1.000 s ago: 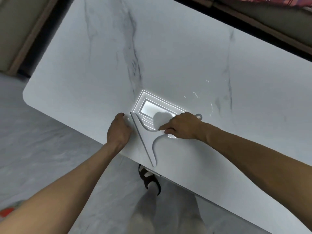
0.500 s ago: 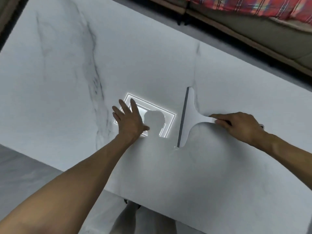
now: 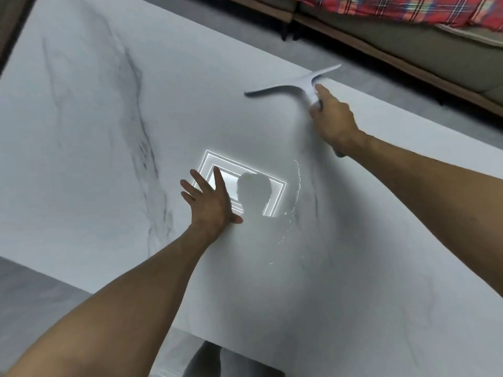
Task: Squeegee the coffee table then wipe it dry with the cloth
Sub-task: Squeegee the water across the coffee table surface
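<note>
The white marble coffee table (image 3: 95, 159) fills most of the view. My right hand (image 3: 333, 121) grips the handle of a white squeegee (image 3: 294, 87), whose blade lies near the table's far edge, at the upper right. My left hand (image 3: 211, 202) rests flat on the tabletop with fingers spread, beside a bright ceiling-light reflection. A thin curved line of water beads (image 3: 295, 197) runs down the surface right of that reflection. No cloth is in view.
A sofa (image 3: 408, 42) with a red plaid cover (image 3: 408, 9) stands beyond the table's far edge. Grey floor (image 3: 32, 289) shows at the lower left, past the near edge. My legs (image 3: 217, 363) are just below the table's near edge.
My right hand has carried the squeegee from the near edge across to the far side, turning the blade. My left hand left the blade and now lies flat on the table.
</note>
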Action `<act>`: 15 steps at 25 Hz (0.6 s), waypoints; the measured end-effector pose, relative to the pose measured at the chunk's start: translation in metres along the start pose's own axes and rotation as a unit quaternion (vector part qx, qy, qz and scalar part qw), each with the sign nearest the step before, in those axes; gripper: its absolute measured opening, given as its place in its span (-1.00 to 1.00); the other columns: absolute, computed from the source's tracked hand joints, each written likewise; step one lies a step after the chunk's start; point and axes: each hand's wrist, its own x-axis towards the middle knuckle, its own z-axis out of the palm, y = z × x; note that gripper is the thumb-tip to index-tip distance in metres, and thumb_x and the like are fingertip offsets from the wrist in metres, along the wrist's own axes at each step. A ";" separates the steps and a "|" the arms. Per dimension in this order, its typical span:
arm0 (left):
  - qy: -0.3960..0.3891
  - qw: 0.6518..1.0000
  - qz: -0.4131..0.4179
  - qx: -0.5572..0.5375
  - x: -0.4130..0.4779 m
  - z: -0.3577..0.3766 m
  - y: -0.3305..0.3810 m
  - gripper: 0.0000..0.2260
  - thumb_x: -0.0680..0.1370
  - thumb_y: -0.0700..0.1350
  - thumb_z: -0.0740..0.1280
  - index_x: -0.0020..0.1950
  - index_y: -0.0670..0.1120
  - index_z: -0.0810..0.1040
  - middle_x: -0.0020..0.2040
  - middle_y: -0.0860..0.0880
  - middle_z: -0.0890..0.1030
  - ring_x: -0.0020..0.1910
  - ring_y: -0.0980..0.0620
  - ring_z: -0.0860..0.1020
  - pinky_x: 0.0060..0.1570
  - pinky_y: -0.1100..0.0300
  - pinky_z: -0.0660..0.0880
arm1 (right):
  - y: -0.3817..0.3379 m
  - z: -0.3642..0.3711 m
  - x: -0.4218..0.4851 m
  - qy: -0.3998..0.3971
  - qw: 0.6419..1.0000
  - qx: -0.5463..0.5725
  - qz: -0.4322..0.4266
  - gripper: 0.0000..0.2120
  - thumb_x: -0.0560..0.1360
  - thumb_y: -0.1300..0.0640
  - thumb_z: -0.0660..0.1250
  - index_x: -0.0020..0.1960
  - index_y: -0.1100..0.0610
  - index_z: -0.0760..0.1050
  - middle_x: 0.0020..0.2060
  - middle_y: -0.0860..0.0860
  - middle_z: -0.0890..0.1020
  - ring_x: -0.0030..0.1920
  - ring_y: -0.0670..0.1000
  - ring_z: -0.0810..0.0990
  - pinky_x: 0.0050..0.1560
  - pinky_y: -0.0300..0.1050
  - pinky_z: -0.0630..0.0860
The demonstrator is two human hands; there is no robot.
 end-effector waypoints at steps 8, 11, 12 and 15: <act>0.004 1.000 0.010 0.022 -0.004 -0.007 0.001 0.29 0.17 0.34 0.53 0.58 -0.13 -0.21 0.48 -0.52 -0.14 0.40 -0.65 -0.06 0.39 -0.38 0.11 | 0.101 -0.009 -0.140 -0.062 0.984 -0.160 -0.036 -0.51 0.63 0.13 0.06 0.55 -0.05 0.11 -0.13 0.21 0.62 -0.15 0.29 0.58 -0.15 0.07 0.49; -0.004 1.000 0.008 0.019 -0.006 -0.010 0.003 0.28 0.18 0.31 0.54 0.58 -0.12 -0.21 0.48 -0.51 -0.16 0.41 -0.64 -0.08 0.40 -0.37 0.09 | 0.127 -0.034 -0.191 -0.104 0.980 -0.168 0.001 -0.52 0.63 0.09 0.07 0.54 -0.09 0.14 -0.33 -0.01 0.58 -0.33 0.06 0.55 -0.26 -0.06 0.47; -0.004 1.000 0.008 0.020 -0.007 -0.011 0.004 0.28 0.18 0.31 0.54 0.58 -0.13 -0.21 0.48 -0.51 -0.17 0.41 -0.64 -0.08 0.40 -0.37 0.09 | 0.130 -0.044 -0.194 -0.105 0.983 -0.151 0.007 -0.53 0.63 0.07 0.08 0.53 -0.10 0.16 -0.36 -0.07 0.56 -0.34 0.01 0.55 -0.26 -0.10 0.45; -0.002 1.000 0.009 0.023 -0.009 -0.011 0.005 0.27 0.20 0.31 0.53 0.58 -0.14 -0.21 0.48 -0.52 -0.16 0.40 -0.65 -0.08 0.40 -0.37 0.09 | 0.129 -0.066 -0.156 -0.027 0.992 -0.119 -0.018 -0.57 0.63 0.05 0.11 0.49 -0.07 0.23 -0.14 0.11 0.67 -0.10 0.23 0.63 -0.09 -0.05 0.47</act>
